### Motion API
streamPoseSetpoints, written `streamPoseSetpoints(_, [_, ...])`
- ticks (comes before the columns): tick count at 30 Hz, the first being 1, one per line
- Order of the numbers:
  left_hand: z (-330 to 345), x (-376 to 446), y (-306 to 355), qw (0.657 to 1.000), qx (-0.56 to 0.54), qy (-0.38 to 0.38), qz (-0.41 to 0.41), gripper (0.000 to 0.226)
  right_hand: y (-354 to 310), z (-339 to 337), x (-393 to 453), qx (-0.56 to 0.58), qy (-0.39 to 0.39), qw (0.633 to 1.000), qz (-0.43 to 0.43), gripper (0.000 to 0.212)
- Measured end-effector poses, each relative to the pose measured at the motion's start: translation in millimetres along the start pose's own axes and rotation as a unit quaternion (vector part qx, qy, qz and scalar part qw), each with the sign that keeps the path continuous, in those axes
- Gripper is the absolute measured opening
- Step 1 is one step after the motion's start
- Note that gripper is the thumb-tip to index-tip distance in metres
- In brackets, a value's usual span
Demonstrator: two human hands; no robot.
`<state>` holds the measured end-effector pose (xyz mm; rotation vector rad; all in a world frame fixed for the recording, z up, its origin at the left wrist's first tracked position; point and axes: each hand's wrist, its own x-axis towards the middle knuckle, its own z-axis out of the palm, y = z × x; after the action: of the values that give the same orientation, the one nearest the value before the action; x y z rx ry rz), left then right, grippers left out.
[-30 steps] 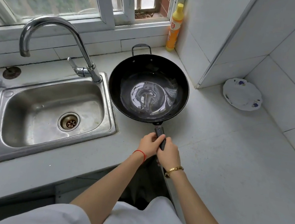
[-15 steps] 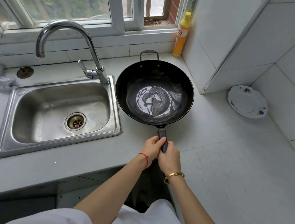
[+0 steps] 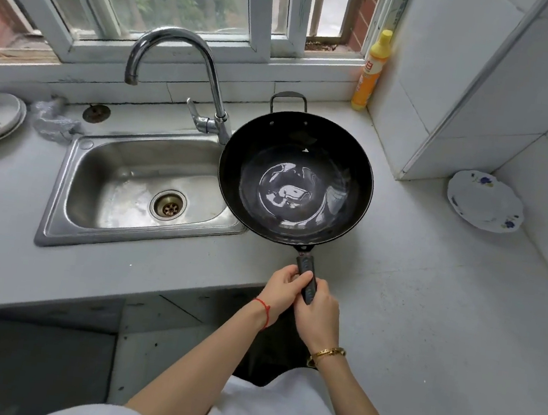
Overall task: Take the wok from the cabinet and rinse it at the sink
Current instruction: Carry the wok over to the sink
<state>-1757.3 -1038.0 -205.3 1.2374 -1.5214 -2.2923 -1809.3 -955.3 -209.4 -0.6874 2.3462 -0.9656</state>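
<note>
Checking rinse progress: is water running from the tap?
No, the tap spout shows no stream, and the wok sits beside the sink, not under it.

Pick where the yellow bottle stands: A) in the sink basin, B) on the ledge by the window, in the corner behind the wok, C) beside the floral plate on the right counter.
B: the yellow bottle stands upright in the window corner, beyond the wok.
</note>
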Motion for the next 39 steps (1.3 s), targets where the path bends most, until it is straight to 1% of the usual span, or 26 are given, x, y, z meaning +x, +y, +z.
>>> streamPoseSetpoints(7, [-29.7, -30.4, -14.1, 1.0, 0.007, 0.009, 0.023, 0.032, -8.1, 20.9, -29.5, 0.006, -0.008, 1.0, -0.023, 0.019])
streamPoseSetpoints(12, [-64.3, -49.2, -20.7, 1.0, 0.003, 0.005, 0.03, 0.035, -24.6, 43.9, -53.0, 0.007, -0.021, 0.999, -0.041, 0.02])
streamPoseSetpoints(20, [-136.4, -79.7, -30.7, 0.999, 0.008, -0.013, 0.028, 0.031, -60.5, 100.8, -92.7, 0.025, -0.028, 0.999, -0.033, 0.017])
streamPoseSetpoints(27, [-200.5, -99.4, -38.5, 0.999, 0.017, -0.015, 0.028, 0.03, -91.1, 157.4, -116.5, 0.02, -0.014, 0.999, -0.024, 0.015])
streamPoseSetpoints(34, [-247.0, -109.2, -40.1, 0.999, 0.039, 0.004, 0.024, 0.034, -120.2, 196.9, -126.9, 0.007, -0.021, 0.999, -0.032, 0.017])
streamPoseSetpoints(39, [-274.3, -109.3, -36.3, 0.999, 0.016, 0.023, 0.027, 0.032, -140.0, 219.1, -122.3, -0.005, -0.037, 0.999, -0.031, 0.018])
